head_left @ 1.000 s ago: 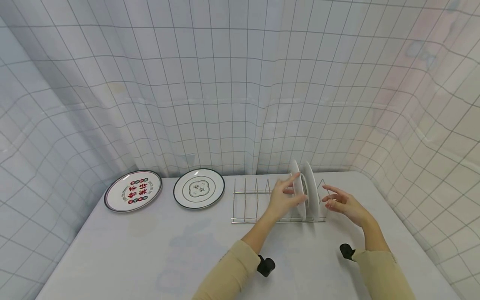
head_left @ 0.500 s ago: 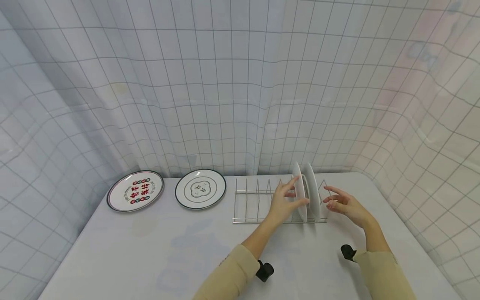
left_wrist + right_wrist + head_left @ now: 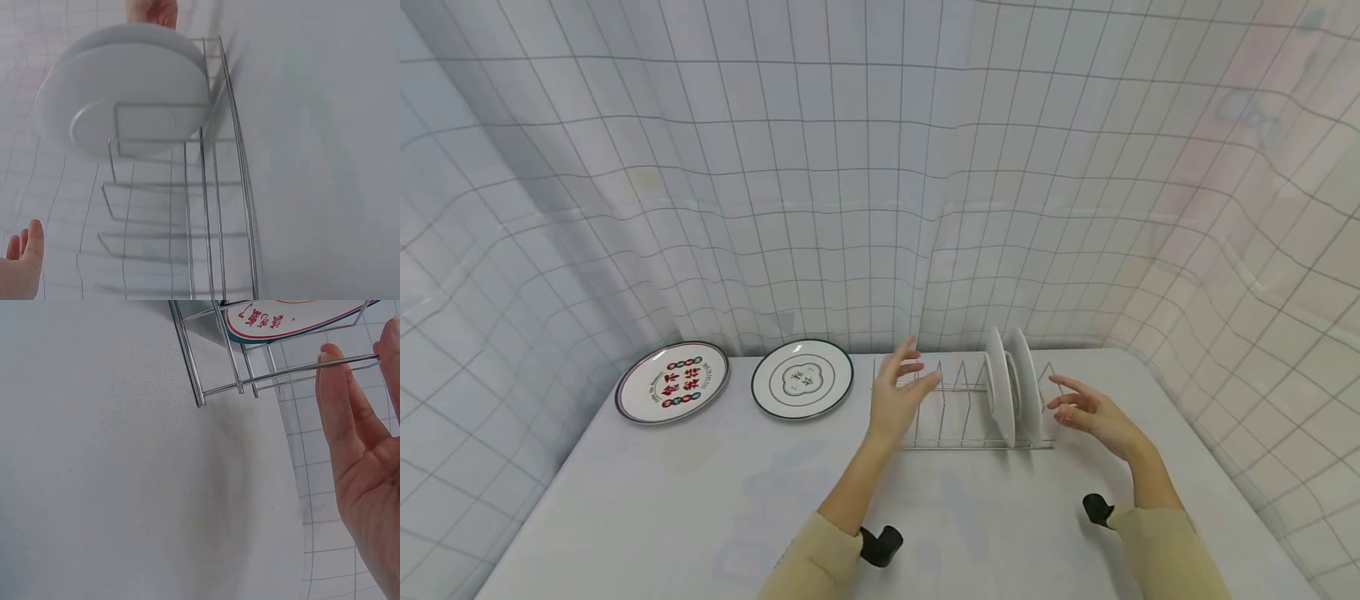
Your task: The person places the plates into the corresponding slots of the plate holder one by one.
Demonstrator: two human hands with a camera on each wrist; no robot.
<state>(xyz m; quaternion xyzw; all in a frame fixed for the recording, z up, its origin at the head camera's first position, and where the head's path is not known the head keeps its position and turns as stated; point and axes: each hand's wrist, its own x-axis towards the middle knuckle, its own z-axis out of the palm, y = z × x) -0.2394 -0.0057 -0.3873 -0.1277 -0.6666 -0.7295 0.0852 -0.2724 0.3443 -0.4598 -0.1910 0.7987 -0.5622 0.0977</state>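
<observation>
Two white plates stand on edge in the right part of the wire dish rack (image 3: 951,444): a left plate (image 3: 1000,392) and a right plate (image 3: 1027,387). Between them a narrow strip of another rim shows, but I cannot tell whose it is. My left hand (image 3: 895,404) hovers over the rack's left part, fingers spread and holding nothing. In the left wrist view, a plate's plain white underside (image 3: 94,94) faces me. My right hand (image 3: 1093,417) has loosely bent fingers at the rack's right end, touching or almost touching its end wire. The right wrist view shows red characters on a plate (image 3: 275,325).
Farther left on the white table (image 3: 662,517) lie an oval plate with red characters (image 3: 677,383) and a dark-rimmed plate with a grey emblem (image 3: 802,379). A gridded white curtain (image 3: 850,208) hangs behind and at both sides.
My left hand has let go of the left plate and moved left, away from it. The plate stays upright in the rack. My right hand has barely moved.
</observation>
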